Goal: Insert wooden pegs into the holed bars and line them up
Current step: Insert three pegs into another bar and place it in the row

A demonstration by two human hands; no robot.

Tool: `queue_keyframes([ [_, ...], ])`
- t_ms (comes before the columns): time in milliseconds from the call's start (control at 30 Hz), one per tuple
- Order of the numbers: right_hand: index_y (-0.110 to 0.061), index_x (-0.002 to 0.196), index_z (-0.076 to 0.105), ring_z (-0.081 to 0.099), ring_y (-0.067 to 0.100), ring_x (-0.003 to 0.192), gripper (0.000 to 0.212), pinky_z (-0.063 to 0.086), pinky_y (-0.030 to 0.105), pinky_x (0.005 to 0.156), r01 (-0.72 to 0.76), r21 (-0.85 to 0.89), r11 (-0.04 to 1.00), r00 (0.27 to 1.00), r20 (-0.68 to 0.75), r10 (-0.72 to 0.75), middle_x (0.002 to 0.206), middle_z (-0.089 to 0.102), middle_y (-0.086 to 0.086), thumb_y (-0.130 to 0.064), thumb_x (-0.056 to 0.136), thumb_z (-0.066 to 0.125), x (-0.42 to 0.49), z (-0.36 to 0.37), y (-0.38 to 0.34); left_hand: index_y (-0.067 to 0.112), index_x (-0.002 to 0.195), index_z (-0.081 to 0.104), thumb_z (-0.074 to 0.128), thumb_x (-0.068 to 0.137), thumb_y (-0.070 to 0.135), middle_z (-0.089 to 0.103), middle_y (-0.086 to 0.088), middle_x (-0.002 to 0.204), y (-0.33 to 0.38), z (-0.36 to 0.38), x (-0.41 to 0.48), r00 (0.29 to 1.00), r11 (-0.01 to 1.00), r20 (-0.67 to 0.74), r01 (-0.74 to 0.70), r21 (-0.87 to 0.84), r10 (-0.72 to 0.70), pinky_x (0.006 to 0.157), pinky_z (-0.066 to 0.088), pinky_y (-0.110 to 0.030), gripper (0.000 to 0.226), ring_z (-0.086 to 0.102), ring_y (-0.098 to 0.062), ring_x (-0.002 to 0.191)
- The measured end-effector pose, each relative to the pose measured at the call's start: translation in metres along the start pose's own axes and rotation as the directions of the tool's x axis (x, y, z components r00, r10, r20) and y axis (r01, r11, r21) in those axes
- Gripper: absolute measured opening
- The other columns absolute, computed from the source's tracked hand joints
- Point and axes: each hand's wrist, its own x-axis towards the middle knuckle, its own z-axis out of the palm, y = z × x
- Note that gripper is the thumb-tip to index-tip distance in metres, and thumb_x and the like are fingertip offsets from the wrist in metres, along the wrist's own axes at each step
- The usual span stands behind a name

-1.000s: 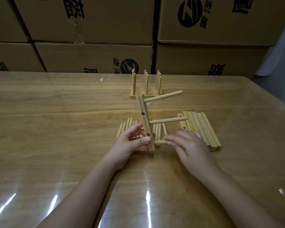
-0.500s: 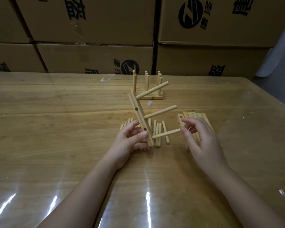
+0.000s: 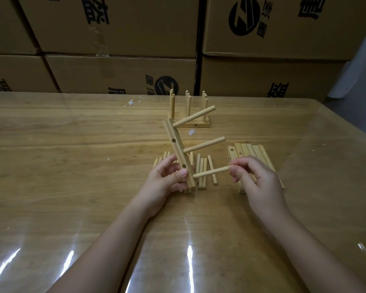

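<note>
A person's left hand [image 3: 167, 178] grips the lower end of a holed bar [image 3: 176, 149], held tilted above the table [image 3: 72, 144] over the loose pegs [image 3: 202, 183]. Three pegs stick out to its right. The right hand [image 3: 256, 180], pressed close to the bar a second ago, now pinches the lowest peg [image 3: 211, 171] by its free end. That peg looks seated, so this bar seems ready to join the finished bars [image 3: 188, 123] farther back.
</note>
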Motion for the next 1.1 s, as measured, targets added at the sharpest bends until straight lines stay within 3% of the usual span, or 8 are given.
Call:
queue_keyframes([
  [167, -0.017, 0.086, 0.066, 0.058, 0.008, 0.068, 0.010, 0.049, 0.027, 0.065, -0.012, -0.024, 1.000, 1.000, 0.005, 0.012, 0.072, 0.060, -0.007, -0.010, 0.087, 0.059, 0.000, -0.001, 0.000, 0.008, 0.142, 0.042, 0.065, 0.072, 0.007, 0.047, -0.037, 0.130, 0.000, 0.001, -0.001, 1.000, 0.999, -0.004, 0.015, 0.035, -0.014, 0.069, 0.057, -0.029, 0.073, 0.060, -0.031, 0.099],
  [467, -0.015, 0.084, 0.066, 0.056, 0.007, 0.068, 0.009, 0.049, 0.032, 0.060, 0.015, -0.168, 0.986, 0.999, 0.047, -0.007, 0.070, 0.058, -0.009, -0.018, 0.087, 0.059, 0.002, -0.005, -0.003, 0.007, 0.143, 0.040, 0.066, 0.072, 0.009, 0.045, -0.037, 0.131, -0.001, -0.001, 0.000, 1.000, 0.999, 0.017, 0.008, 0.047, -0.008, 0.074, 0.057, -0.033, 0.076, 0.061, -0.031, 0.101],
  [700, -0.015, 0.085, 0.065, 0.058, 0.012, 0.070, 0.015, 0.051, 0.038, 0.061, 0.012, -0.163, 0.987, 0.998, 0.057, -0.003, 0.073, 0.060, -0.006, -0.026, 0.087, 0.055, 0.001, -0.004, -0.003, 0.007, 0.143, 0.040, 0.066, 0.072, 0.010, 0.047, -0.036, 0.130, -0.002, -0.002, 0.001, 1.000, 0.998, 0.022, 0.004, 0.057, -0.005, 0.079, 0.057, -0.038, 0.075, 0.061, -0.032, 0.102],
  [767, -0.021, 0.087, 0.063, 0.059, 0.010, 0.070, 0.020, 0.051, 0.035, 0.062, -0.004, -0.100, 0.995, 1.000, 0.027, 0.007, 0.074, 0.061, -0.008, -0.037, 0.086, 0.052, -0.001, -0.001, -0.004, 0.010, 0.138, 0.046, 0.066, 0.074, 0.010, 0.054, -0.033, 0.124, -0.002, -0.002, 0.000, 0.998, 0.999, 0.054, -0.014, 0.040, 0.011, 0.076, 0.058, -0.037, 0.068, 0.064, -0.029, 0.098],
  [833, -0.031, 0.092, 0.061, 0.061, 0.006, 0.071, 0.028, 0.050, 0.022, 0.062, -0.049, 0.024, 0.998, 0.999, -0.003, 0.049, 0.076, 0.062, -0.010, -0.055, 0.085, 0.047, -0.003, 0.002, -0.005, 0.018, 0.126, 0.058, 0.067, 0.076, 0.010, 0.067, -0.022, 0.111, -0.001, -0.002, 0.000, 0.994, 0.999, 0.108, -0.033, 0.009, 0.032, 0.072, 0.060, -0.033, 0.052, 0.068, -0.025, 0.091],
  [900, -0.036, 0.102, 0.058, 0.061, 0.004, 0.072, 0.049, 0.047, 0.014, 0.068, -0.126, 0.189, 0.974, 0.991, -0.008, 0.130, 0.080, 0.063, -0.013, -0.074, 0.079, 0.038, -0.004, 0.005, -0.005, 0.022, 0.117, 0.065, 0.071, 0.077, 0.013, 0.071, -0.015, 0.104, 0.000, -0.001, -0.001, 0.989, 0.999, 0.140, -0.031, -0.040, 0.036, 0.068, 0.059, -0.030, 0.042, 0.070, -0.022, 0.085],
  [967, -0.032, 0.109, 0.056, 0.061, 0.007, 0.074, 0.068, 0.048, 0.015, 0.073, -0.186, 0.300, 0.936, 0.982, 0.024, 0.188, 0.081, 0.064, -0.010, -0.084, 0.073, 0.032, -0.005, 0.009, -0.003, 0.023, 0.115, 0.067, 0.074, 0.072, 0.018, 0.071, -0.014, 0.103, 0.001, -0.002, -0.001, 0.988, 0.996, 0.146, -0.028, -0.085, 0.040, 0.066, 0.058, -0.030, 0.043, 0.071, -0.022, 0.082],
  [1100, -0.031, 0.104, 0.054, 0.062, 0.008, 0.075, 0.068, 0.050, 0.019, 0.074, -0.238, 0.291, 0.927, 0.961, 0.206, 0.183, 0.082, 0.064, -0.012, -0.086, 0.067, 0.038, -0.011, 0.020, -0.004, 0.021, 0.113, 0.069, 0.075, 0.071, 0.018, 0.070, -0.017, 0.104, 0.001, -0.003, -0.001, 0.986, 0.992, 0.162, -0.031, -0.126, 0.051, 0.066, 0.058, -0.030, 0.042, 0.070, -0.027, 0.086],
])
